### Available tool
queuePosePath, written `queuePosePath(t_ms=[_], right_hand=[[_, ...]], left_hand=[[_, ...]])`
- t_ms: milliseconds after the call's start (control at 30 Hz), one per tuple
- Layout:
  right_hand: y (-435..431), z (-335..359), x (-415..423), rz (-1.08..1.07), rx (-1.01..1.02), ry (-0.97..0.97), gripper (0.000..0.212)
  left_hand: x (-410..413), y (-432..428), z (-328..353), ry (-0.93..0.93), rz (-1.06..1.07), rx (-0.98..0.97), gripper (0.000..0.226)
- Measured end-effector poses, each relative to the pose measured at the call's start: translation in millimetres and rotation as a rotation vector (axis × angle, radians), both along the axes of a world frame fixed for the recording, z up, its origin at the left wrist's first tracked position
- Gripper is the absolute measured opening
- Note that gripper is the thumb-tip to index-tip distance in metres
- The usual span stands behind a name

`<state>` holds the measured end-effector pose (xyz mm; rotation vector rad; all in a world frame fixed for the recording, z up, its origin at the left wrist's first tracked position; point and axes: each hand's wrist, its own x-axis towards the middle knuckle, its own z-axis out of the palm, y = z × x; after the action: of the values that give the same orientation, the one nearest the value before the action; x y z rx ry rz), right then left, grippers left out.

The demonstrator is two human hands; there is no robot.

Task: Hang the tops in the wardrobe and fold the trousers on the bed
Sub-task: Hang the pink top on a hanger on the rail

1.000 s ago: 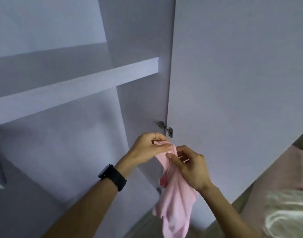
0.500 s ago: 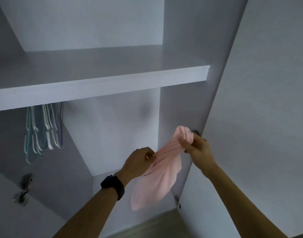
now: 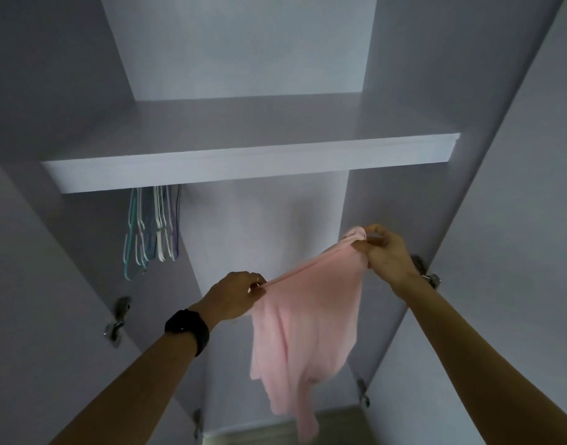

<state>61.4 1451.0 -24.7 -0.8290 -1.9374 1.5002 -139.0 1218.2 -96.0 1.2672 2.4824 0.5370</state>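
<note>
A soft pink fabric top (image 3: 307, 332) is held up in front of the open pale grey wardrobe (image 3: 250, 59), stretched by its upper edge between two hands. One end of that edge is pinched by the left hand (image 3: 237, 295), whose grip is clamped on the cloth between thumb and curled fingers. The other end, bunched into a small roll, is pinched by the right hand (image 3: 386, 252), whose grip is likewise clamped on the top and is held higher. The rest of the garment is left hanging loose below the hands (its lower part is blurred). A black wristband (image 3: 187, 329) is worn on the left wrist. Above the hands, a thick white shelf board (image 3: 211, 168) is seen spanning the wardrobe. Beneath it, to the left, thin hangers in teal, white and purple (image 3: 153, 229) are hung in a cluster. A metal hinge (image 3: 118, 319) is fixed at the left door (image 3: 25, 316).
</note>
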Motion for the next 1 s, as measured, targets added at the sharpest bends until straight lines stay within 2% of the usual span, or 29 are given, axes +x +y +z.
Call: queuePosePath(t_ms=[133, 367, 467, 567, 633, 700, 767, 867, 900, 1000], right_hand=[[-2.2, 0.0, 1.4, 0.079, 0.036, -0.053, 0.027], [3.6, 1.1, 0.2, 0.043, 0.094, -0.156, 0.009], [8.3, -4.4, 2.4, 0.027, 0.297, -0.270, 0.038], [8.7, -9.2, 1.3, 0.010, 0.317, -0.275, 0.039], [3.7, -7.2, -3.5, 0.018, 0.245, -0.216, 0.029], [-7.6, 1.6, -9.6, 0.060, 0.163, -0.150, 0.020], [-21.4, 14.0, -18.9, 0.133, 0.165, -0.095, 0.019], [-47.0, 38.1, -38.3, 0.261, 0.251, -0.082, 0.026], [-56.1, 44.8, -45.2, 0.297, 0.272, -0.087, 0.026], [-70.4, 53.1, -56.1, 0.341, 0.296, -0.058, 0.016]], left_hand=[[-11.4, -18.5, 10.5, -0.013, 0.103, 0.032, 0.026], [-22.2, -33.9, 37.8, -0.332, 0.251, 0.440, 0.023], [-27.0, -38.2, 48.5, -0.334, 0.254, 0.481, 0.018], [-28.1, -40.6, 62.9, -0.376, 0.210, 0.446, 0.017], [-32.3, -43.1, 74.1, -0.282, 0.203, 0.381, 0.014], [-37.8, -45.4, 83.2, -0.029, 0.228, 0.228, 0.013], [-37.0, -45.6, 86.6, 0.091, 0.232, 0.137, 0.018], [-1.9, -23.5, 95.5, -0.098, 0.065, 0.232, 0.059], [12.7, -11.2, 97.9, -0.113, 0.006, 0.271, 0.061], [38.0, 21.5, 97.5, -0.049, -0.031, 0.390, 0.022]])
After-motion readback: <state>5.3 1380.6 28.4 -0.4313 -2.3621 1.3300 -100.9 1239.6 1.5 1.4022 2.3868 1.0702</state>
